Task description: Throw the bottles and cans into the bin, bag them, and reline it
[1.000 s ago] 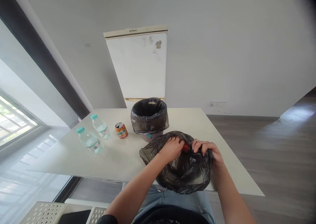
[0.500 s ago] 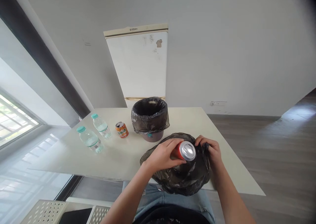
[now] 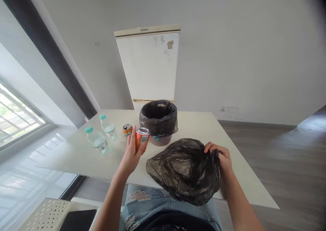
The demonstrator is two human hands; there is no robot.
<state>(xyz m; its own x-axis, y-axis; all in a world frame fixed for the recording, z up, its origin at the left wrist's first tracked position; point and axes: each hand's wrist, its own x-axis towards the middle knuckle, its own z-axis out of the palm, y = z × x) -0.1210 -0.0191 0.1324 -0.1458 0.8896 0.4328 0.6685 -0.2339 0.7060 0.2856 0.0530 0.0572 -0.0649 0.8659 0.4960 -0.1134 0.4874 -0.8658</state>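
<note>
while left hand [image 3: 131,154] grips orange can [image 3: 142,141] clear of black bag [image 3: 175,173] | right hand [image 3: 222,156] clutches bag near tabletop [image 3: 254,190] edge

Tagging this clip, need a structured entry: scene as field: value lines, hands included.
left hand: left hand grips red-orange can, silver end up
right hand: right hand clutches rim of loose black bag
second can: orange can, partly hidden behind left hand
bottles: near bottle, far bottle, both teal-capped
bin: lined bin, beyond loose black bag
surface: pale table
background: white fridge
</note>
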